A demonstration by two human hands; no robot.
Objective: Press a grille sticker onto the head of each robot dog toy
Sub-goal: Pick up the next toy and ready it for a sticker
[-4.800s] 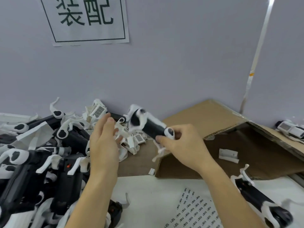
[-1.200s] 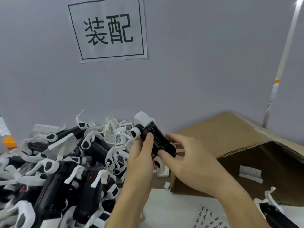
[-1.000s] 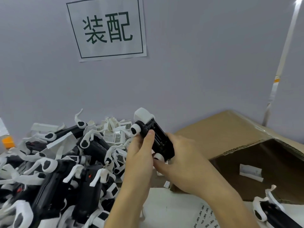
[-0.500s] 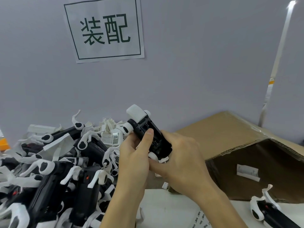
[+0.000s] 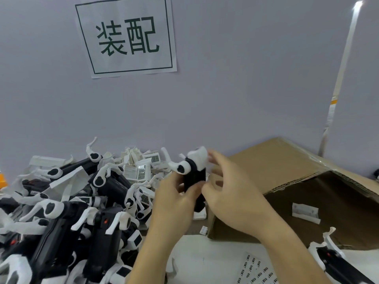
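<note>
Black and white plastic fills the head view: you hold one robot dog toy (image 5: 193, 177) upright in front of the wall, above the near edge of the cardboard box (image 5: 287, 177). Your left hand (image 5: 174, 203) grips its dark body from the left, fingers curled round it. Your right hand (image 5: 231, 193) sits just beside the toy on the right, fingers spread and blurred, reaching toward the white head; whether it pinches a sticker or touches the head, you cannot tell from this picture.

Most of the job looks ahead of you. A large heap of toys (image 5: 71, 212) lies to your left, and which of them already carry a grille cannot be made out. Another toy (image 5: 332, 261) lies at the right edge by the box. The sticker sheet (image 5: 256, 271) lies on the white table below your right forearm, with many stickers left on it.
</note>
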